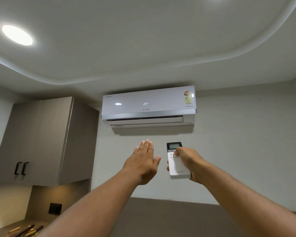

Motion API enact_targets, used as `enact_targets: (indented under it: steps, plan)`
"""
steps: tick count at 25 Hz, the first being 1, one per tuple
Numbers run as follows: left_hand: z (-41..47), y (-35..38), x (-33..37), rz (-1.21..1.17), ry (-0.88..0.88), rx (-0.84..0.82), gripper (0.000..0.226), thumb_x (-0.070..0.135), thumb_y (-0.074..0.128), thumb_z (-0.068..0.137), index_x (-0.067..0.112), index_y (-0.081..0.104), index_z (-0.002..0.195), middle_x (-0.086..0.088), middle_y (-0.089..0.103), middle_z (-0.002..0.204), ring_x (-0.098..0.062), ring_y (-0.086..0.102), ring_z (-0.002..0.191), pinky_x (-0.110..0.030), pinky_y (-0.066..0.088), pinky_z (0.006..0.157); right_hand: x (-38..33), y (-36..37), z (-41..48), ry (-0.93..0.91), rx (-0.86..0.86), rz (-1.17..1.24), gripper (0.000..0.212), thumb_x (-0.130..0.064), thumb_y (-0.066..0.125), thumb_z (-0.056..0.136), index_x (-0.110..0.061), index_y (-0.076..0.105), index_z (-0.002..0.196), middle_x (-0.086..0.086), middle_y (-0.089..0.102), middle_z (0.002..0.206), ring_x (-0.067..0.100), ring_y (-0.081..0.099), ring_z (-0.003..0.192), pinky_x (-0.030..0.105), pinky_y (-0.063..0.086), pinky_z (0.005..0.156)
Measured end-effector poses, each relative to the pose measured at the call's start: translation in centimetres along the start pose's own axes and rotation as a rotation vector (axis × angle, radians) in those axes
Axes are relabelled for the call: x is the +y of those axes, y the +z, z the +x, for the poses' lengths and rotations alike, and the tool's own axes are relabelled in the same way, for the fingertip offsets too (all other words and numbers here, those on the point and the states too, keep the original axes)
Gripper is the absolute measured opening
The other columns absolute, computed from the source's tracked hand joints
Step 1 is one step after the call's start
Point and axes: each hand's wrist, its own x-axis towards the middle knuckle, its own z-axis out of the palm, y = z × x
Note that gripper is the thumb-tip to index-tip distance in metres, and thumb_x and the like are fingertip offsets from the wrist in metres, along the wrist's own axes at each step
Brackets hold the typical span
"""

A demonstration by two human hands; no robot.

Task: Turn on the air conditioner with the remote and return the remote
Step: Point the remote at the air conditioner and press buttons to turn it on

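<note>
A white wall-mounted air conditioner [149, 106] hangs high on the wall ahead. Its front panel shows a lit "24" and its lower flap stands slightly open. My right hand [190, 164] holds a white remote [177, 165] with a dark screen at its top, pointed up at the unit, my thumb resting on the buttons just under the screen. My left hand [143, 161] is raised flat beside the remote, fingers together and stretched toward the unit, holding nothing.
A grey wall cupboard [41, 141] with two black handles hangs at the left. Below it lies a counter corner [15, 230] with small objects and a dark wall socket [55, 208]. A round ceiling light [17, 35] glows at upper left.
</note>
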Motion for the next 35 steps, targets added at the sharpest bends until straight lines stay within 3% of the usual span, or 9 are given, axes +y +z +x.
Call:
enact_targets:
  steps: [13, 20, 35]
  plan:
    - [0.0, 0.0, -1.0, -0.018, -0.006, 0.017, 0.069, 0.052, 0.011, 0.097, 0.013, -0.007, 0.151, -0.004, -0.011, 0.161, -0.016, -0.011, 0.145, -0.028, -0.008, 0.108, 0.2, 0.4, -0.5, 0.005, 0.013, -0.004, 0.031, -0.012, 0.045, 0.09, -0.001, 0.056, 0.116, 0.023, 0.072, 0.086, 0.037, 0.073, 0.069, 0.042, 0.059, 0.073]
    - [-0.3, -0.4, -1.3, -0.002, -0.015, 0.009, 0.069, 0.053, 0.011, 0.097, 0.014, -0.006, 0.152, -0.003, -0.011, 0.161, -0.016, -0.011, 0.145, -0.028, -0.008, 0.108, -0.5, 0.5, -0.9, -0.002, 0.011, 0.013, 0.031, -0.01, 0.045, 0.089, 0.001, 0.056, 0.116, 0.021, 0.071, 0.08, 0.035, 0.072, 0.061, 0.035, 0.058, 0.061]
    - [-0.6, -1.0, -0.2, 0.01, 0.009, -0.024, 0.069, 0.052, 0.011, 0.098, 0.013, -0.006, 0.152, -0.004, -0.01, 0.161, -0.017, -0.01, 0.145, -0.03, -0.006, 0.112, -0.6, 0.2, -1.3, 0.001, 0.007, 0.01, 0.031, -0.013, 0.045, 0.089, -0.002, 0.056, 0.115, 0.022, 0.072, 0.083, 0.037, 0.072, 0.067, 0.042, 0.058, 0.074]
